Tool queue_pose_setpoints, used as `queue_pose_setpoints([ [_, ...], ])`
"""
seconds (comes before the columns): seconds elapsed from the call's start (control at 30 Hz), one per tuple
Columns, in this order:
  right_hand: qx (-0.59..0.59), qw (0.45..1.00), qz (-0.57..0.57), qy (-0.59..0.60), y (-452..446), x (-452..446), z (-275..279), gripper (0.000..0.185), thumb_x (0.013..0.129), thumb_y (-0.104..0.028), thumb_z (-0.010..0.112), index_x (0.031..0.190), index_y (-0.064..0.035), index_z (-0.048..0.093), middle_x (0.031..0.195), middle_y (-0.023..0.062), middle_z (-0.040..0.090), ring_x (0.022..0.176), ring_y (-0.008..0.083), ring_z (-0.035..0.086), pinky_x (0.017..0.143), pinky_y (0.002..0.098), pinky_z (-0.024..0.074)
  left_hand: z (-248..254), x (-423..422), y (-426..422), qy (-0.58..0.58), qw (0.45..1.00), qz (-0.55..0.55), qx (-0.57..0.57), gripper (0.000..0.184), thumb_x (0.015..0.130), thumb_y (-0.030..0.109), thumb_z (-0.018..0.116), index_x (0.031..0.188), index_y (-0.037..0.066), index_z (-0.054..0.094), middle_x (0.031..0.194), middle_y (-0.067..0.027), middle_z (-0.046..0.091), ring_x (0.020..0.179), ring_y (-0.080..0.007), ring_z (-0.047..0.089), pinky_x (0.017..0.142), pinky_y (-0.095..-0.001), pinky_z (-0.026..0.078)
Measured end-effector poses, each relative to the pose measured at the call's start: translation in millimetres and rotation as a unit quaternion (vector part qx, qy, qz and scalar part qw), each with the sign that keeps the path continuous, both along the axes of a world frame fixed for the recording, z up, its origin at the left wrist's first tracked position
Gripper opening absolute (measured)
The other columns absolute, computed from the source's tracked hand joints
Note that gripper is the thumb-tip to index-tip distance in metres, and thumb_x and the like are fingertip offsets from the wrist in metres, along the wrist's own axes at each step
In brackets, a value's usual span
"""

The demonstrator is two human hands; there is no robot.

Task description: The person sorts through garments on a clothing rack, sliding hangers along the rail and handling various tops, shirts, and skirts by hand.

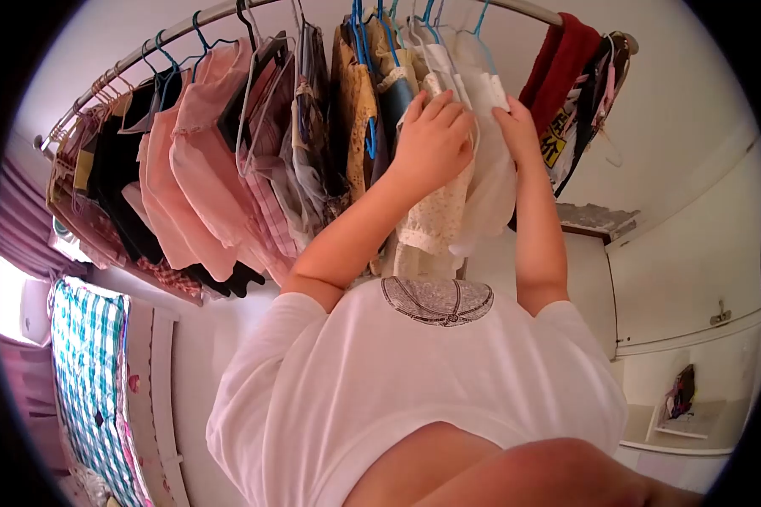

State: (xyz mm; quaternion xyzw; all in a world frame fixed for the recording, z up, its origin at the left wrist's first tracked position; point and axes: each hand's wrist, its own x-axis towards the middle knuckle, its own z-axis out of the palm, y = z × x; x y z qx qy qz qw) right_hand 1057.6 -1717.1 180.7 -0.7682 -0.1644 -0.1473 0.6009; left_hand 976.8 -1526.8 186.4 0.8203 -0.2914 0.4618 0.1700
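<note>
A row of clothes hangs from a curved metal rail point(169, 35). My left hand point(434, 139) lies over the upper part of a cream lace garment point(431, 215), its fingers curled on the fabric and their tips partly hidden. To the right, a sheer white garment point(489, 186) hangs from a blue hanger point(482, 35). My right hand point(516, 127) pinches its upper right edge between thumb and fingers. The two garments hang side by side, close together.
Pink clothes point(207, 152) and dark clothes point(114, 182) hang at the left. A dark red cloth point(558, 63) drapes over the rail's right end. White cupboard doors point(685, 262) stand at the right; a checked cloth point(89, 363) lies at the lower left.
</note>
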Motion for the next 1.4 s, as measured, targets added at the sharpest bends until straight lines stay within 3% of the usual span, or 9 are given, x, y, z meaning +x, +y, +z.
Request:
queue_pose_setpoints([
  [0.2,0.052,0.989,-0.130,-0.036,-33.1,-2.9,-0.3,0.032,0.080,-0.013,0.052,0.107,0.0020,0.058,0.083,0.0084,0.062,0.071,0.0161,0.056,0.069,0.0281,0.0434,4.1,0.9,10.5,0.034,0.999,0.002,-0.017,0.027,0.075,0.018,0.063,0.100,0.010,0.059,0.108,-0.0046,0.059,0.115,-0.0235,0.048,0.100,-0.0457,0.031],
  [0.4,-0.066,0.972,-0.220,-0.054,-45.4,-10.9,10.6,0.038,0.079,-0.016,0.053,0.112,0.0024,0.054,0.088,0.0132,0.063,0.076,0.0235,0.058,0.073,0.0320,0.0438,8.1,3.6,19.3,0.053,0.999,-0.009,0.002,0.025,0.075,0.020,0.063,0.097,0.008,0.061,0.106,-0.0055,0.060,0.115,-0.0246,0.048,0.099,-0.0444,0.032],
  [0.47,-0.140,0.947,-0.281,-0.062,-26.3,-28.3,23.4,0.040,0.079,-0.017,0.056,0.114,0.0019,0.053,0.095,0.0148,0.061,0.083,0.0273,0.058,0.077,0.0342,0.0439,7.5,4.1,22.7,0.059,0.998,-0.008,0.003,0.024,0.075,0.019,0.062,0.096,0.008,0.061,0.105,-0.0061,0.060,0.114,-0.0251,0.048,0.099,-0.0441,0.033],
  [0.57,-0.319,0.815,-0.385,-0.293,3.9,-38.9,29.6,0.042,0.078,-0.018,0.061,0.114,0.0006,0.053,0.107,0.0173,0.055,0.097,0.0323,0.054,0.085,0.0369,0.0424,9.5,5.9,29.8,0.063,0.997,-0.033,0.015,0.023,0.075,0.017,0.061,0.095,0.007,0.062,0.105,-0.0069,0.060,0.114,-0.0256,0.048,0.099,-0.0434,0.033],
  [0.73,-0.277,0.893,-0.208,-0.288,74.8,-42.4,16.0,0.043,0.081,-0.021,0.063,0.117,-0.0020,0.050,0.111,0.0181,0.051,0.101,0.0307,0.051,0.086,0.0374,0.0424,5.7,7.7,43.4,0.047,0.998,-0.017,0.033,0.025,0.074,0.015,0.061,0.096,0.005,0.061,0.105,-0.0084,0.060,0.114,-0.0274,0.048,0.098,-0.0430,0.034],
  [0.83,-0.028,0.993,-0.015,-0.111,93.7,-3.3,-7.4,0.048,0.083,-0.023,0.061,0.124,-0.0049,0.044,0.112,0.0148,0.051,0.100,0.0262,0.052,0.081,0.0369,0.0443,10.0,0.4,48.3,0.054,0.998,0.009,0.016,0.031,0.074,0.019,0.062,0.102,0.005,0.058,0.105,-0.0097,0.059,0.110,-0.0279,0.049,0.097,-0.0425,0.034],
  [0.93,0.113,0.989,0.033,0.089,94.8,-18.2,9.0,0.052,0.086,-0.025,0.059,0.130,-0.0076,0.039,0.114,0.0120,0.049,0.102,0.0217,0.051,0.077,0.0352,0.0455,12.6,-1.1,53.3,0.049,0.998,0.034,0.032,0.039,0.075,0.027,0.065,0.106,0.006,0.056,0.104,-0.0104,0.059,0.106,-0.0273,0.051,0.097,-0.0425,0.034],
  [1.13,0.138,0.987,0.052,0.061,92.3,-1.6,-9.2,0.054,0.086,-0.023,0.056,0.133,-0.0089,0.035,0.113,0.0119,0.049,0.089,0.0211,0.056,0.072,0.0335,0.0473,8.0,1.3,47.2,0.053,0.997,0.015,0.053,0.046,0.073,0.034,0.068,0.107,0.007,0.054,0.099,-0.0065,0.061,0.100,-0.0229,0.055,0.096,-0.0460,0.032],
  [1.4,-0.135,0.985,-0.092,-0.059,82.1,6.9,9.7,0.048,0.079,-0.017,0.054,0.124,-0.0028,0.045,0.090,0.0157,0.058,0.079,0.0260,0.059,0.071,0.0328,0.0469,1.7,5.8,46.5,0.049,0.997,-0.003,0.056,0.042,0.070,0.029,0.071,0.103,0.009,0.054,0.099,-0.0046,0.062,0.101,-0.0222,0.055,0.097,-0.0475,0.031],
])
